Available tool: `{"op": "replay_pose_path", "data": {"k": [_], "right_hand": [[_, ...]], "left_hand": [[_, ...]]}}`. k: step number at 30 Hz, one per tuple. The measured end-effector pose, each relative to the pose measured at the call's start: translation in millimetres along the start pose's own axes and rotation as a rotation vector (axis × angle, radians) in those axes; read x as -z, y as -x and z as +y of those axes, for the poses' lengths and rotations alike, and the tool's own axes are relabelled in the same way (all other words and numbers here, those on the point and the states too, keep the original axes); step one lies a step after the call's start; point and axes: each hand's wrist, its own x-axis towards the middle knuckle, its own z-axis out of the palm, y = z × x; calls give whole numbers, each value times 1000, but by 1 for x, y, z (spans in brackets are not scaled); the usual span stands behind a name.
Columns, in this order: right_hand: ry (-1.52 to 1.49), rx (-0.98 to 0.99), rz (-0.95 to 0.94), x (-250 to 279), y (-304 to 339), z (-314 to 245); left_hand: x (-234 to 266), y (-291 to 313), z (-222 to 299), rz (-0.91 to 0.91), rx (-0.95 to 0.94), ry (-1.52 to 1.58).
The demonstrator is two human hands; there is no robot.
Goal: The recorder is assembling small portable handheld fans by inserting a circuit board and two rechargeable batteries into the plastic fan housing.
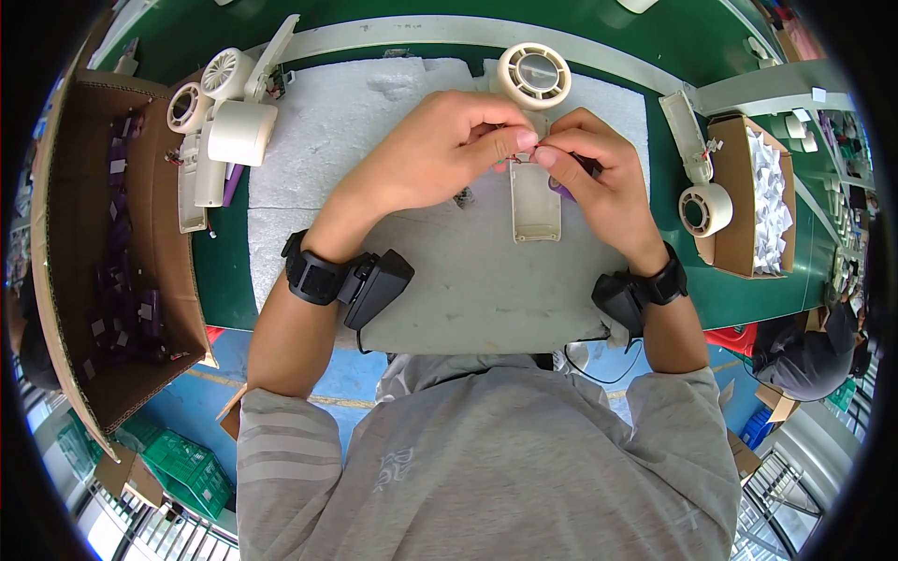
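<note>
Over a cream handheld-fan housing [536,213], my left hand [432,154] is closed, thumb and forefinger pinching thin red and dark wires [520,158]. Its fingertips meet those of my right hand [603,178], which pinches at the same wires. A purple cylindrical battery [558,187] shows partly beneath the right hand's curled fingers. The round cream fan head [534,75] lies just beyond both hands, and the open, hollow handle points toward me. What sits exactly between the fingertips is too small to make out.
White foam sheets [318,140] and a grey mat [449,290] cover the green table. At left stand a cardboard box [61,243] of purple batteries and several cream fan parts [241,131]. To the right, another fan [704,208] lies beside a carton [741,248] of white pieces.
</note>
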Motion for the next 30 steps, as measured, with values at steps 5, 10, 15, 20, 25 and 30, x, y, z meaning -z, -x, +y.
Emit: {"op": "replay_pose_path", "data": {"k": [5,10,15,20,25,30], "right_hand": [[220,175,-5,0,0,2],[100,47,46,-4,2,1],[184,73,43,-5,1,2],[249,116,18,-4,0,1],[267,118,21,-6,0,-1],[277,118,36,-6,0,0]], "left_hand": [[7,2,10,-27,76,200],[9,1,9,-68,124,234],[11,0,10,-78,148,147],[12,-1,8,-73,102,204],[16,-2,5,-87,84,224],[15,-1,7,-86,82,223]]}}
